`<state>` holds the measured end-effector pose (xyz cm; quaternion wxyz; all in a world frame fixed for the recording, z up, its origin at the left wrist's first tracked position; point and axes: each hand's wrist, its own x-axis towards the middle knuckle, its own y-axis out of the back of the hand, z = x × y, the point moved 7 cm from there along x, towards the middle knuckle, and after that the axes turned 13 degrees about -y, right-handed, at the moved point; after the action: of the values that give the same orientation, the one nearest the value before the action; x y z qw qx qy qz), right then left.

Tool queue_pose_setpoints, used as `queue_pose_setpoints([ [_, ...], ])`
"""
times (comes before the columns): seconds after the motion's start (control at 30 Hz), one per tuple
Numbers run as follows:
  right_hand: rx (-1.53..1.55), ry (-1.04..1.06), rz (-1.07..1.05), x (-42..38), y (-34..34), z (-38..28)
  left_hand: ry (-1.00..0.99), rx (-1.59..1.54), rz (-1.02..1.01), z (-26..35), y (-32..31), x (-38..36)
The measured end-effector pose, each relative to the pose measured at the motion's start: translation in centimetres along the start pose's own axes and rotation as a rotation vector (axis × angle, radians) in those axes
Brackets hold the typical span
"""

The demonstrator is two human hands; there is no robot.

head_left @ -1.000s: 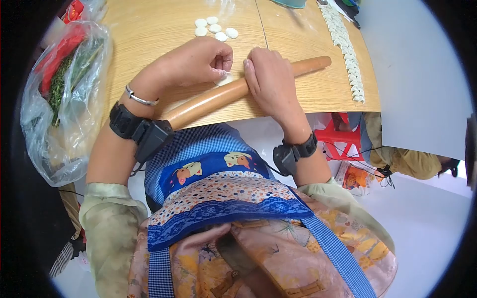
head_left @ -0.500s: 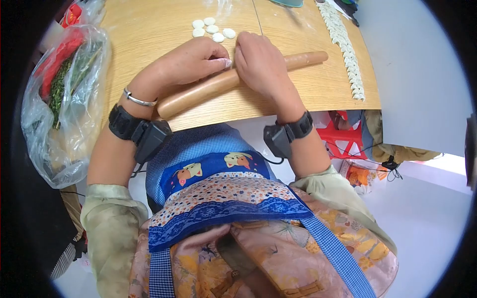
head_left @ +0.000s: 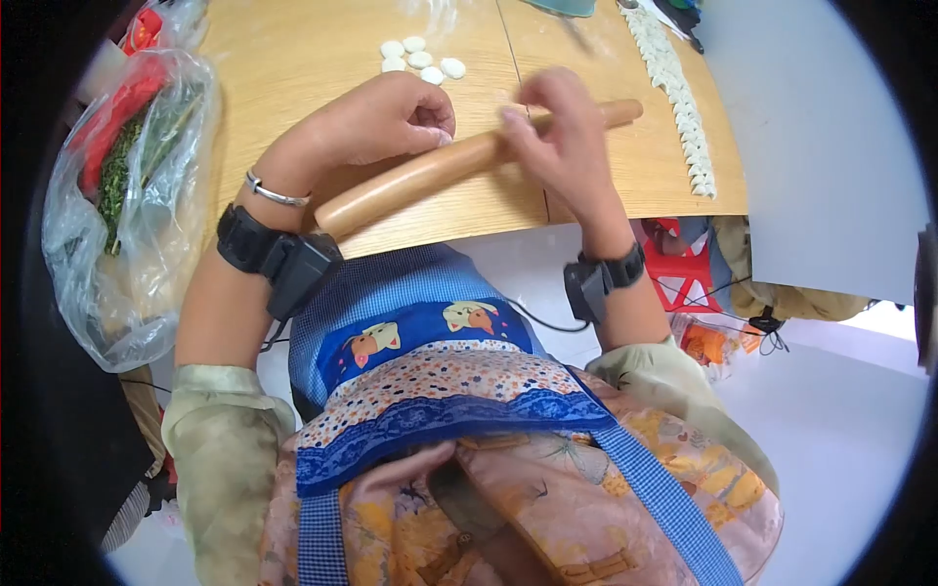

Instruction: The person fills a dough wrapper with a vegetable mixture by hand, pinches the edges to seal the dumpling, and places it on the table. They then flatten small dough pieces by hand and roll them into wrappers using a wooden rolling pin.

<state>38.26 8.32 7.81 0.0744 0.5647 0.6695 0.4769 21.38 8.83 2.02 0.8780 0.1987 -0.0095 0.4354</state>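
While the long, smooth, light-brown wooden rolling pin (head_left: 420, 182) is laid aslant near the close edge of the pale wood-grain table (head_left: 283, 78), at about twelve o'clock in the view, its ends are directed between eight and nine o'clock and between two and three. At one o'clock the right hand (head_left: 569, 139) is placed over the pin, blurred; its thumb and bent fingers are parted, but whether the wood is grasped cannot be told. At eleven, the left hand (head_left: 391, 122) is held just beyond the pin, with the fingers curled inward and the thumb brought toward them; whether anything is pinched there cannot be told. Six small, flat, round white dough discs (head_left: 420, 60) are grouped between eleven and twelve, beyond the left hand. Between one and two, a row of pleated white dough pieces (head_left: 674, 103) is set out along the table's edge. Between nine and ten, red and leafy green contents (head_left: 115, 181) are enclosed in a crumpled clear plastic bag (head_left: 166, 283). A blue checked apron (head_left: 381, 272) is worn, with a silver bangle (head_left: 277, 196) on the left wrist.
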Motion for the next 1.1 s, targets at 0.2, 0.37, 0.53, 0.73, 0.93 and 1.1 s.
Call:
queue_pose_setpoints([
  [0.2, -0.14, -0.345, -0.076, -3.7, 2.1, 2.1, -0.031, 0.324, -0.077, 1.8, -0.5, 0.2],
  [0.37, -0.434, -0.584, -0.289, -3.4, 1.9, 3.4, -0.014, 0.307, -0.046, 1.7, -0.2, 0.1],
  [0.53, -0.139, -0.652, -0.148, -2.8, 2.6, 5.6, -0.088, 0.26, 0.026, 1.4, 0.5, 0.1],
  [0.73, 0.644, -0.726, -0.004, -2.9, 2.2, 6.4, -0.078, 0.222, 0.016, 1.2, 0.3, 0.2],
  [0.93, 0.403, -0.547, -0.223, -4.8, 5.1, 4.5, 0.052, 0.085, 0.055, 0.6, 0.5, 0.0],
  [1.1, 0.145, -0.484, -0.306, -7.4, 6.1, 5.3, 0.052, 0.105, 0.05, 0.4, 0.4, 0.0],
])
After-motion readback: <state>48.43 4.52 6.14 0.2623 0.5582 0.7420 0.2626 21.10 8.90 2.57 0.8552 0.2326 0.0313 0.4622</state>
